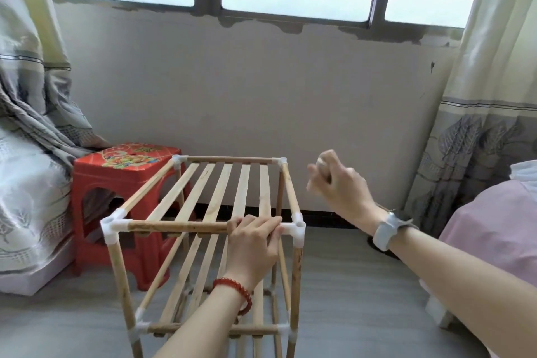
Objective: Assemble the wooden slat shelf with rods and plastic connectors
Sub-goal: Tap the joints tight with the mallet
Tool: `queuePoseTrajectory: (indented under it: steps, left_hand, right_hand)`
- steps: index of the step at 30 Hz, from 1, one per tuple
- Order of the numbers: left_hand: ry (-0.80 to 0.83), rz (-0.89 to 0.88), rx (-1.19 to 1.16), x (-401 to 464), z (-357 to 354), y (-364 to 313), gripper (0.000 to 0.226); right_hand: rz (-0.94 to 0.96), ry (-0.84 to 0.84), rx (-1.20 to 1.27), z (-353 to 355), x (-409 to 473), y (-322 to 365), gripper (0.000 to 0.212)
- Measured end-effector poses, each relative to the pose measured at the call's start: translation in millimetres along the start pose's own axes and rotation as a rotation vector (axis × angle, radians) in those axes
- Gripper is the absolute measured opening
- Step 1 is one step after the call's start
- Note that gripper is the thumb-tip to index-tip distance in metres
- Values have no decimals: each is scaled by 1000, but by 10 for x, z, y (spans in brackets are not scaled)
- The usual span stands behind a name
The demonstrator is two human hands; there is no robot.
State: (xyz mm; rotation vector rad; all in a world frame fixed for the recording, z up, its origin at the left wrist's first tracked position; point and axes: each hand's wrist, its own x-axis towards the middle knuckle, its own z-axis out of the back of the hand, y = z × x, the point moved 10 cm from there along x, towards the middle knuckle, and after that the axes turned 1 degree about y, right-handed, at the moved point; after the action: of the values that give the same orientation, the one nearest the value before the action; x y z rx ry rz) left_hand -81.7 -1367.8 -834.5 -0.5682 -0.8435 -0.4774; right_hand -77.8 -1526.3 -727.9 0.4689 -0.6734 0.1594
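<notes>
Head view shows the left hand (252, 237) curled round the near top rod (177, 227) of the shelf (203, 241), fingers wrapped over it just beside the white corner connector (297, 230) on that hand's right. The right hand (338, 183) is raised in the air, further off and to the right of the left one, clear of the frame; it is blurred, its fingers loosely bent, and something small and pale may sit at the fingertips, though I cannot tell whether it holds anything.

Beyond the left hand's knuckles the top tier of wooden slats (220, 192) runs away toward the far rod (229, 159), which joins two more connectors. Below the wrist a second slatted tier shows, with upright rods running down to the grey floor (363, 285) on which the shelf stands. A red plastic stool (116, 180) sits past the shelf's far left corner, next to a bed.

The frame looks light and somewhat wobbly: thin stiff rods pressed into plastic sockets, slats probably only resting across. Best gripped on a rod close to a connector, as the left hand does, not on the slats, which could shift or lift out.
</notes>
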Motion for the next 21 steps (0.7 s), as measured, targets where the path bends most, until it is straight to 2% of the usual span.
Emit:
queuePoseTrajectory:
  steps: [2, 3, 4, 6, 7, 8, 11, 12, 13, 15, 16, 17, 20, 21]
  left_hand:
    - [9, 13, -14, 39, -15, -7, 25]
    - [7, 22, -13, 55, -16, -9, 24]
    - [6, 27, -10, 56, -12, -8, 25]
    - [37, 22, -14, 3, -39, -13, 32]
    - [47, 15, -14, -19, -31, -10, 34]
    - [47, 15, -22, -7, -17, 4, 34]
    - [55, 19, -31, 9, -22, 29, 33]
    - [53, 29, -31, 16, -18, 31, 31]
    - [55, 33, -35, 27, -21, 34, 28]
    - [69, 34, -58, 13, -48, 36, 23]
    - [70, 34, -66, 6, -36, 36, 22]
    - [64, 38, -78, 26, -17, 42, 21]
    - [77, 19, -107, 50, -24, 29, 23]
    - [81, 18, -110, 47, -14, 40, 24]
  right_hand:
    - [25, -280, 244, 387, 122, 55, 22]
    - [47, -270, 231, 320, 30, 124, 23]
    - [79, -162, 131, 41, -148, 206, 24]
    - [98, 204, -129, -561, -464, 241, 22]
    - [113, 254, -180, -589, -432, 280, 21]
    - [111, 214, -163, -471, -247, 295, 20]
    - [70, -183, 188, 162, 129, 267, 27]
    - [69, -222, 209, 164, 25, 249, 31]
    - [80, -154, 128, -44, -180, 246, 33]
    - [96, 132, -80, -509, -494, 201, 30]
    - [103, 180, -113, -520, -456, 190, 27]
    - [88, 153, -95, -415, -255, 158, 25]
    - [13, -191, 242, 160, 79, 79, 20]
    - [18, -177, 235, 96, -10, 107, 19]
